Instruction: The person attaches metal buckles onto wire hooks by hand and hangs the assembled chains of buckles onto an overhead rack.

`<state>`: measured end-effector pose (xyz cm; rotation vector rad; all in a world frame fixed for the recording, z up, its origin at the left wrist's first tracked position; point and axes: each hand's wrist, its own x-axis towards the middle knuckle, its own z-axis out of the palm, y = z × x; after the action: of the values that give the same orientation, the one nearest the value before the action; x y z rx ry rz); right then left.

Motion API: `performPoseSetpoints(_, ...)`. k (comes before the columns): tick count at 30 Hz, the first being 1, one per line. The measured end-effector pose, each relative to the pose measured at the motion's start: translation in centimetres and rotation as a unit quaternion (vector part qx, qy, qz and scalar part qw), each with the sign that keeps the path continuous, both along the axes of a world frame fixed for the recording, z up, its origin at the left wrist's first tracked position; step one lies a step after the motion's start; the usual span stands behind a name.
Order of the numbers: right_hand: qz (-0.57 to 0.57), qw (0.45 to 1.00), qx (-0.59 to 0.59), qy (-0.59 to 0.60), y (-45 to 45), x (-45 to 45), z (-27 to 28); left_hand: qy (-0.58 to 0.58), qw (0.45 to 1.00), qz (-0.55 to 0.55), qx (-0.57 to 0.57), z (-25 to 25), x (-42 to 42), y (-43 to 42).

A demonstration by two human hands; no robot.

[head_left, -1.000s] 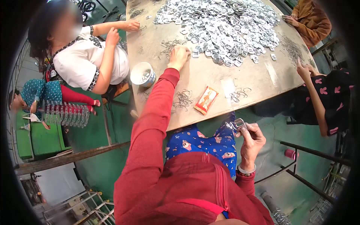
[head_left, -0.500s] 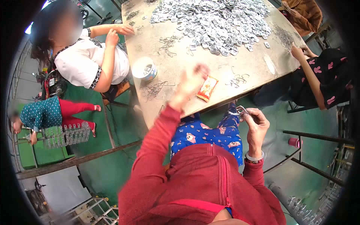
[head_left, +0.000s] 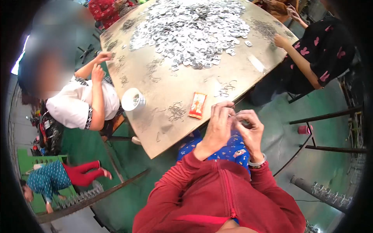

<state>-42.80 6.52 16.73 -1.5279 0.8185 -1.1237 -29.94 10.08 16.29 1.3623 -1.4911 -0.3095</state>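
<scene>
Left hand [head_left: 218,129] and right hand [head_left: 251,127], fingertips drawn narrowly together just off the near edge of the table [head_left: 175,87]; whether they hold a part cannot be told — the fingers hide it. A loose pinch could drop any such part to the green floor [head_left: 275,134]; a leftward swing could knock the red packet [head_left: 197,105]. Surface and room, left to right: a person in a white top [head_left: 72,106]; a white tub [head_left: 142,102]; bent wire pieces [head_left: 176,112], clustered; metal buckles [head_left: 198,33], heaped far; a person in black [head_left: 329,54].
</scene>
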Motion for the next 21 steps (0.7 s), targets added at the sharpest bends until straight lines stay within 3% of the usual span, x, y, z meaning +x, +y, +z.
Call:
performPoseSetpoints(4, 0.058, 0.996, 0.061, -0.009, -4.4, -1.4, 0.5, 0.065, 0.994, -0.061, 0.058, -0.2, 1.2, -0.1)
performPoseSetpoints(7, 0.012, 0.995, 0.06, 0.083, -10.9, -0.2, 0.9, 0.091, 0.991, -0.06, 0.08, -0.4, 1.6, 0.2)
performPoseSetpoints(8, -0.01, 0.988, -0.037, 0.15, -13.5, 1.3, 0.1, 0.098, 0.99, -0.058, 0.079, -0.5, 1.3, 0.2)
performPoseSetpoints(10, 0.036, 0.996, -0.001, 0.077, -18.4, 5.4, -2.5, 0.106, 0.99, -0.046, 0.077, -0.7, 1.1, 0.4)
performPoseSetpoints(12, 0.022, 0.986, -0.013, 0.164, -22.9, 9.4, -5.7, 0.124, 0.987, -0.041, 0.094, -0.6, 0.8, 0.5)
performPoseSetpoints(17, -0.041, 0.915, -0.31, 0.254, -27.5, 14.8, -12.7, 0.16, 0.982, -0.038, 0.09, -1.3, 0.9, 0.6)
performPoseSetpoints(21, 0.003, 0.924, -0.267, 0.275, -27.5, 14.0, -11.4, 0.152, 0.984, -0.028, 0.084, -1.4, 1.4, 0.9)
